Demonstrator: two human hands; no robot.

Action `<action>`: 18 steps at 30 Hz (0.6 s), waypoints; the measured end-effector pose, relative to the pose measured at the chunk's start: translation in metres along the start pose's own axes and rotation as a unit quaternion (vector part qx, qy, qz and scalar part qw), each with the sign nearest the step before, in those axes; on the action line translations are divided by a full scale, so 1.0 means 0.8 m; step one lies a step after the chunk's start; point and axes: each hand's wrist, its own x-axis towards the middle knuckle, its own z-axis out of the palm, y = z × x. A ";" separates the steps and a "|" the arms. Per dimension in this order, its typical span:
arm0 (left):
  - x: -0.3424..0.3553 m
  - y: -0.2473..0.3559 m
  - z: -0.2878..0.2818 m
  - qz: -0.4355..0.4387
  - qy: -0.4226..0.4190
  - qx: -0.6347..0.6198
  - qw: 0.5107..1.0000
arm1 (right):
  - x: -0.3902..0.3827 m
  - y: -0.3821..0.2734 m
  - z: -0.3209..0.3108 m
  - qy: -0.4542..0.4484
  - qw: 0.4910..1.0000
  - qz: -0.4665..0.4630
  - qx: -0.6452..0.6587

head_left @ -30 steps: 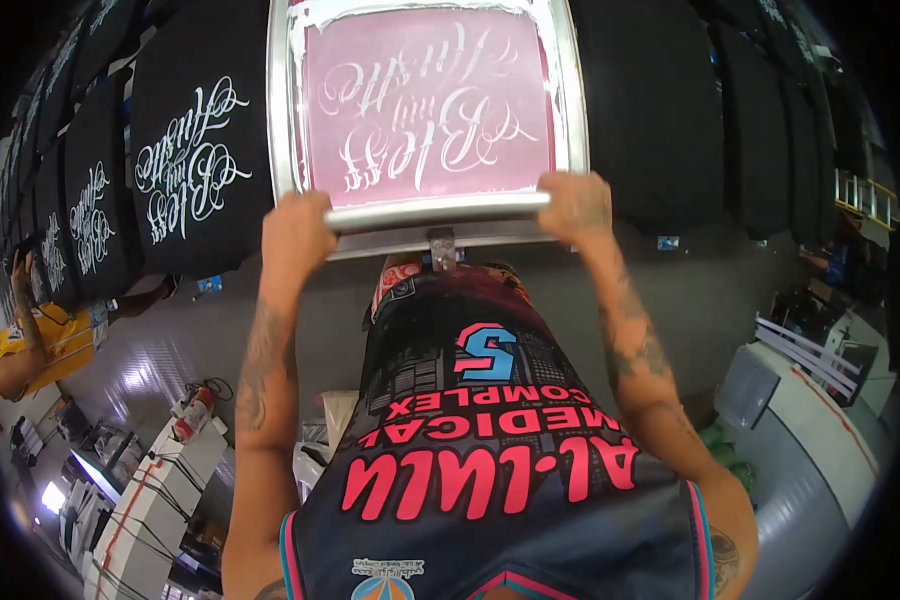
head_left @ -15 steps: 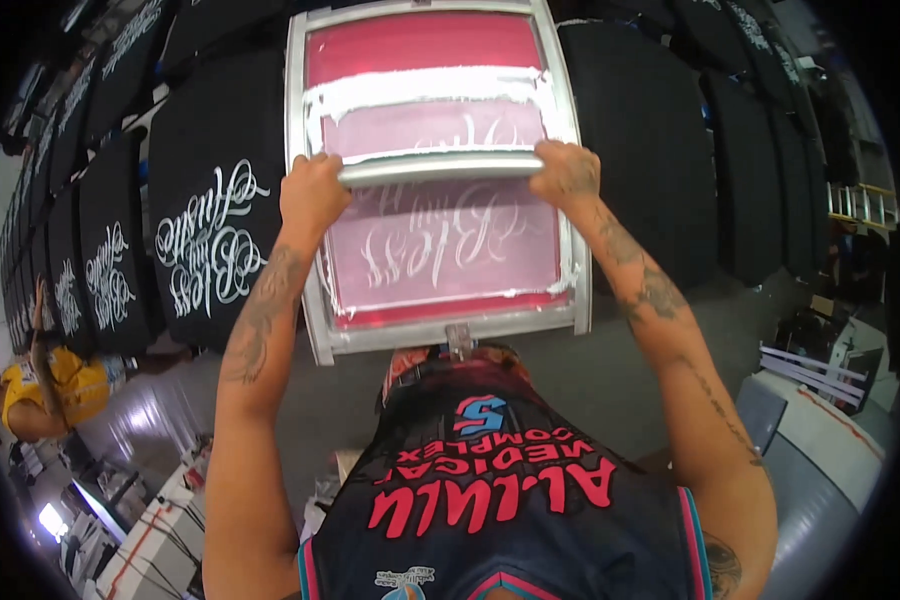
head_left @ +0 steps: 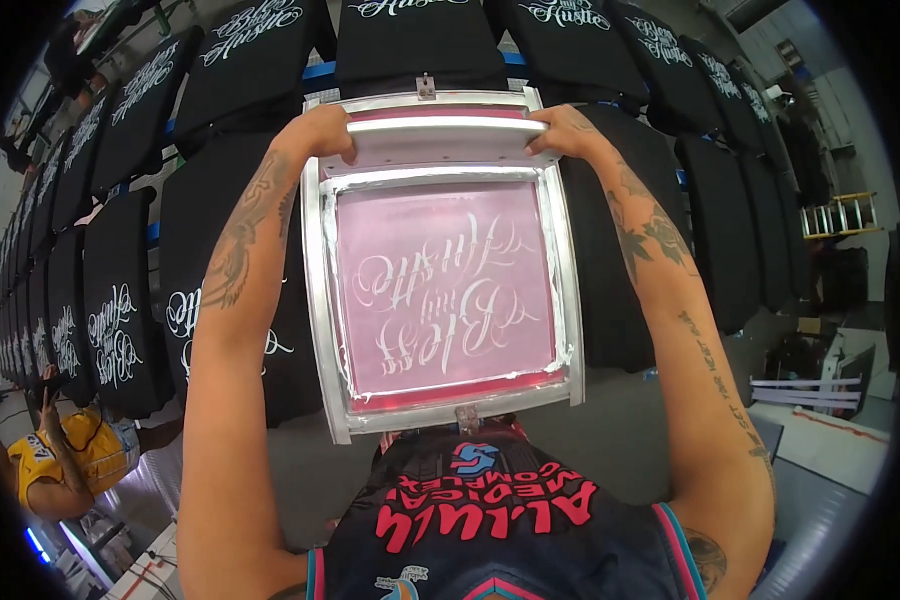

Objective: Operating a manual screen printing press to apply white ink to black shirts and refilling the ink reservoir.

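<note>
My left hand (head_left: pixel 322 134) and my right hand (head_left: pixel 568 133) grip the two ends of a wide squeegee (head_left: pixel 445 145). It lies across the far end of a screen-printing frame (head_left: pixel 566 300) with pale metal rails. Within the frame, the pink mesh (head_left: pixel 450 350) shows flowing script lettering, upside down to me. White ink lines the mesh edges and runs along a strip just on my side of the squeegee. What lies beneath the screen is hidden.
Black shirts with white script, such as a far one (head_left: pixel 420 50) and a left one (head_left: pixel 115 310), lie on boards in rows. At left is a person in a yellow top (head_left: pixel 75 455). A yellow ladder (head_left: pixel 840 215) and white equipment (head_left: pixel 820 440) are at right.
Both hands have pushed the squeegee away from me, from mid-screen to the far end. The thick white ink band across the mesh is gone, and the lettering shows fully. My view has tilted upward.
</note>
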 end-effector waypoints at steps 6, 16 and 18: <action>0.012 0.020 0.043 -0.036 0.019 0.030 0.999 | 0.051 0.009 0.032 -0.122 0.977 0.008 -0.176; -0.416 0.252 0.375 -0.122 -0.470 -0.552 0.678 | -0.007 -0.057 0.118 0.091 0.983 -0.093 -0.130; -0.444 0.308 0.427 -0.165 -0.270 -0.623 0.716 | 0.035 -0.048 0.093 -0.002 0.982 -0.085 -0.172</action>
